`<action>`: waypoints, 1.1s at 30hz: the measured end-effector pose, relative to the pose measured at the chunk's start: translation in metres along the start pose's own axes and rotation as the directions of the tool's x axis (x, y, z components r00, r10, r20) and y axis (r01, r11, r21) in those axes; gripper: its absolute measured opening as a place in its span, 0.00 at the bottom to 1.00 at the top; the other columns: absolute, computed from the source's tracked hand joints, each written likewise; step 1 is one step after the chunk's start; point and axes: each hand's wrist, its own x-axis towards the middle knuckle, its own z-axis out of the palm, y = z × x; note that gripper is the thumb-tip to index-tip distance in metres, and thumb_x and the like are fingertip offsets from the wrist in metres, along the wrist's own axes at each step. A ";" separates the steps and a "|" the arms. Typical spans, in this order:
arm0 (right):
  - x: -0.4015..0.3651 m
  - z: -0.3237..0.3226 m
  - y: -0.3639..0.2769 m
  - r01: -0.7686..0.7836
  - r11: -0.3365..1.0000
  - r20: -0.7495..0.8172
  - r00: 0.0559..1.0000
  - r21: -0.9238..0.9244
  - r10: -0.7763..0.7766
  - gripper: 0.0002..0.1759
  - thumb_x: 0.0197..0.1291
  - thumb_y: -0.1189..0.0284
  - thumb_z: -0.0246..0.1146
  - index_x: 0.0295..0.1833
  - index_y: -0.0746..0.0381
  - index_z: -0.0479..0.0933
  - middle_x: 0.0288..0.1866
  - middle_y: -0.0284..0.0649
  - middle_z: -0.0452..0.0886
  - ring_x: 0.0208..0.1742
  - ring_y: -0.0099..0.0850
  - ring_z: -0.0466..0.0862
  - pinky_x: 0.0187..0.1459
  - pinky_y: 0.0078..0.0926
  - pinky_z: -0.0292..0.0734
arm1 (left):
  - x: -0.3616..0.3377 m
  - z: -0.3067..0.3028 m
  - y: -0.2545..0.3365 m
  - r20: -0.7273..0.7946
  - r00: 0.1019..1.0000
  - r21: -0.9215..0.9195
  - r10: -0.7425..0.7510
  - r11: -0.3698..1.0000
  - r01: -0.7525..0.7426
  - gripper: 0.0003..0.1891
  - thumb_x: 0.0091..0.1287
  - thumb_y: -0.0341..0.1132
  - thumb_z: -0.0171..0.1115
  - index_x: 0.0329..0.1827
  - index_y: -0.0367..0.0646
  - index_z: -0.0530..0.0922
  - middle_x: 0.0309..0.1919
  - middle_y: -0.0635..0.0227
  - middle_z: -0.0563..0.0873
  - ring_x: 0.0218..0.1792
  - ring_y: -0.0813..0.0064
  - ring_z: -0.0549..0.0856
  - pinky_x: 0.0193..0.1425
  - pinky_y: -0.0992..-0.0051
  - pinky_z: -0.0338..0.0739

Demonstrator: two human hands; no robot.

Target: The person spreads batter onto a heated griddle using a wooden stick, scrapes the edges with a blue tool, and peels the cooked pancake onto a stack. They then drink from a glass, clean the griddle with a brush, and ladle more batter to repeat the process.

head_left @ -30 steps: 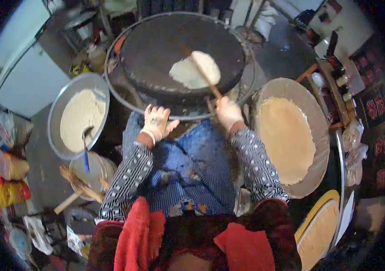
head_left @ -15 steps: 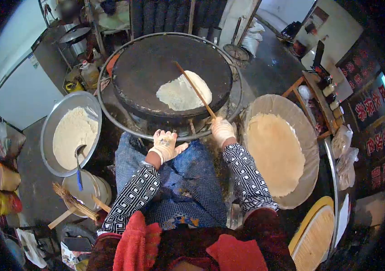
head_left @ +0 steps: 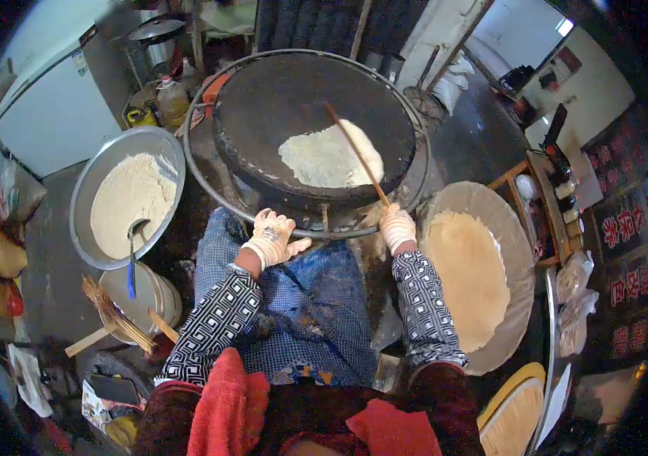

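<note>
My right hand [head_left: 397, 228], in a pale glove, closes round the lower end of a long thin wooden stick [head_left: 356, 152]. The stick slants across a patch of pale batter [head_left: 316, 158] on the dark round griddle [head_left: 293, 91]. Along the stick's right side the batter looks thicker and whiter; to the left it is thin and ragged. My left hand [head_left: 271, 237], also gloved, rests by the near part of the metal ring [head_left: 225, 207] around the griddle. Its thumb is spread out to the right, and nothing shows in its grasp.
To the left stands a metal basin [head_left: 90, 251] of pale dough or batter holding a ladle [head_left: 132, 258]. Below it, a bucket [head_left: 168, 292] carries a brush [head_left: 115, 311]. On the right, a lined basket [head_left: 520, 304] holds thin round flatbreads [head_left: 465, 281]. A wooden shelf [head_left: 544, 205] stands beyond.
The whole view has shifted and turned slightly, so the griddle sits further right. My right hand still grips the stick over the batter; my left hand stays near the ring.
</note>
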 end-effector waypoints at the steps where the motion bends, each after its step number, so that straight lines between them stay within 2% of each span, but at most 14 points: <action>1: -0.002 0.000 -0.004 0.011 1.000 0.008 1.000 -0.002 -0.011 0.19 0.68 0.58 0.48 0.42 0.64 0.73 0.33 0.55 0.83 0.37 0.52 0.84 0.42 0.49 0.78 | -0.001 0.001 -0.003 0.004 1.000 -0.004 -0.013 1.000 0.013 0.32 0.61 0.67 0.51 0.42 0.45 0.83 0.41 0.60 0.84 0.52 0.59 0.79 0.69 0.59 0.58; 5: -0.032 0.010 -0.014 0.390 0.920 -0.125 0.911 -0.043 -0.393 0.16 0.65 0.60 0.54 0.44 0.63 0.70 0.29 0.56 0.81 0.30 0.54 0.82 0.32 0.53 0.76 | -0.004 -0.002 -0.023 -0.009 0.999 -0.035 -0.040 0.999 0.039 0.31 0.61 0.66 0.51 0.42 0.45 0.84 0.43 0.59 0.85 0.54 0.58 0.79 0.69 0.60 0.59; 7: -0.043 0.036 -0.005 0.294 0.954 -0.022 0.955 -0.057 -0.296 0.15 0.65 0.60 0.54 0.42 0.62 0.70 0.25 0.53 0.80 0.29 0.54 0.81 0.30 0.53 0.74 | -0.009 0.002 -0.032 -0.108 0.993 -0.050 -0.042 0.998 0.037 0.31 0.61 0.65 0.51 0.39 0.44 0.85 0.42 0.58 0.85 0.53 0.58 0.79 0.69 0.59 0.59; 8: -0.015 0.083 0.038 0.193 0.914 -0.027 0.980 0.357 -0.196 0.13 0.65 0.61 0.53 0.42 0.61 0.70 0.22 0.51 0.78 0.28 0.53 0.81 0.29 0.52 0.73 | -0.007 0.004 -0.040 -0.099 0.995 -0.087 -0.031 0.996 0.023 0.30 0.61 0.64 0.52 0.37 0.43 0.85 0.40 0.57 0.85 0.52 0.56 0.79 0.69 0.60 0.59; 9: -0.005 0.066 0.047 0.377 0.756 -0.214 0.926 0.534 -0.311 0.13 0.66 0.61 0.51 0.40 0.60 0.70 0.22 0.50 0.79 0.27 0.53 0.80 0.28 0.53 0.72 | -0.006 0.004 -0.049 -0.061 0.998 -0.113 -0.013 0.994 0.006 0.30 0.62 0.64 0.52 0.37 0.43 0.85 0.40 0.56 0.85 0.53 0.57 0.78 0.69 0.59 0.59; 11: -0.018 0.004 0.001 0.173 0.983 -0.166 0.970 -0.054 -0.180 0.12 0.67 0.62 0.52 0.37 0.60 0.70 0.22 0.51 0.79 0.26 0.52 0.81 0.27 0.52 0.73 | -0.011 0.002 -0.056 -0.148 0.987 -0.091 -0.068 0.994 0.055 0.30 0.61 0.63 0.52 0.39 0.42 0.84 0.40 0.57 0.85 0.53 0.58 0.78 0.69 0.59 0.60; 12: -0.013 0.013 0.003 0.265 0.947 -0.252 0.918 -0.183 -0.306 0.14 0.67 0.62 0.51 0.34 0.61 0.70 0.21 0.52 0.79 0.27 0.51 0.81 0.27 0.49 0.74 | -0.011 0.012 -0.054 -0.400 0.915 0.014 -0.055 0.998 0.066 0.26 0.57 0.60 0.57 0.36 0.44 0.82 0.38 0.56 0.83 0.46 0.57 0.80 0.62 0.58 0.64; 15: -0.026 0.023 -0.003 0.414 0.858 -0.245 0.836 -0.303 -0.490 0.15 0.66 0.61 0.53 0.34 0.63 0.68 0.19 0.52 0.78 0.23 0.51 0.81 0.24 0.49 0.74 | -0.011 -0.027 -0.009 -0.416 0.909 -0.245 0.007 0.962 -0.120 0.22 0.53 0.55 0.62 0.35 0.43 0.77 0.35 0.59 0.81 0.44 0.58 0.79 0.54 0.59 0.68; 16: -0.015 0.043 0.008 0.348 0.911 -0.246 0.924 0.221 -0.293 0.14 0.65 0.62 0.55 0.33 0.61 0.67 0.18 0.51 0.77 0.21 0.50 0.79 0.22 0.49 0.72 | -0.009 -0.019 0.016 -0.539 0.841 -0.258 0.032 0.945 -0.201 0.21 0.52 0.54 0.63 0.32 0.43 0.75 0.34 0.59 0.81 0.43 0.58 0.79 0.52 0.59 0.69; 17: -0.016 0.028 0.004 0.306 0.929 -0.304 0.882 -0.210 -0.359 0.16 0.67 0.61 0.53 0.30 0.60 0.67 0.18 0.51 0.77 0.21 0.52 0.79 0.23 0.47 0.72 | -0.004 -0.018 0.036 -0.369 0.926 -0.261 0.078 0.948 -0.184 0.24 0.55 0.56 0.61 0.36 0.41 0.76 0.34 0.60 0.81 0.42 0.58 0.80 0.55 0.59 0.67; 19: 0.005 0.024 0.001 0.344 0.911 -0.338 0.849 -0.230 -0.406 0.15 0.67 0.62 0.53 0.30 0.60 0.68 0.19 0.52 0.77 0.22 0.55 0.78 0.24 0.48 0.72 | -0.001 0.014 0.067 -0.303 0.953 -0.197 -0.004 0.979 -0.058 0.33 0.61 0.64 0.52 0.47 0.39 0.80 0.40 0.58 0.82 0.51 0.59 0.78 0.69 0.56 0.57; 24: -0.010 0.025 -0.004 0.405 0.908 -0.230 0.879 -0.106 -0.419 0.16 0.67 0.62 0.53 0.31 0.63 0.70 0.24 0.58 0.78 0.28 0.59 0.79 0.31 0.55 0.73 | 0.015 0.020 0.052 -0.041 0.999 -0.264 0.002 0.964 -0.013 0.33 0.61 0.65 0.51 0.47 0.41 0.80 0.44 0.57 0.82 0.54 0.57 0.77 0.70 0.55 0.56; 27: -0.003 0.014 0.007 0.207 0.973 -0.151 0.964 -0.100 -0.220 0.16 0.66 0.61 0.53 0.33 0.64 0.71 0.28 0.60 0.80 0.30 0.59 0.80 0.33 0.55 0.74 | 0.010 0.021 0.044 -0.070 0.997 -0.229 0.028 0.972 -0.043 0.33 0.61 0.66 0.51 0.47 0.42 0.80 0.45 0.57 0.82 0.54 0.57 0.77 0.70 0.56 0.56; 33: -0.004 0.028 0.003 0.330 0.937 -0.167 0.923 -0.117 -0.346 0.15 0.66 0.58 0.53 0.38 0.60 0.72 0.26 0.60 0.79 0.29 0.60 0.80 0.32 0.58 0.73 | 0.001 0.011 0.025 -0.031 0.999 -0.233 0.028 0.972 -0.034 0.34 0.60 0.67 0.51 0.45 0.42 0.81 0.44 0.57 0.82 0.53 0.57 0.78 0.69 0.56 0.57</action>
